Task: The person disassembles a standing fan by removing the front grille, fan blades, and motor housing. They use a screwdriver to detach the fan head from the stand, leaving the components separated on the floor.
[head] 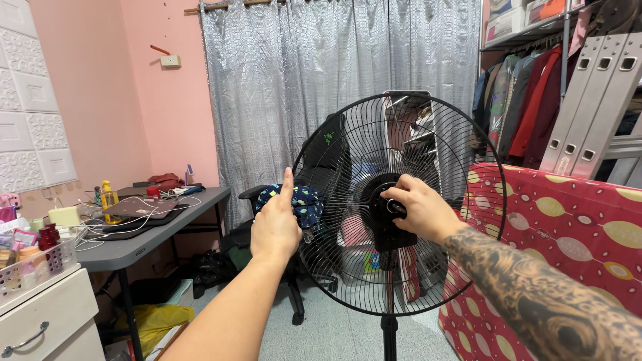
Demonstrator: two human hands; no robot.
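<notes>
1. Standing fan rising on its pole between a grey desk and a red patterned mattress, in front of a silver curtain; rear grille in place, blades not visible, front grille apparently off.
2. Rear grille being steadied at its left rim by the left hand, fingers curled round the wires, thumb raised.
3. Black hub at the grille's centre being pinched by the right hand, fingers closed round it.
4. Judging by this: hub work under way, blades and front grille not yet mounted.
</notes>
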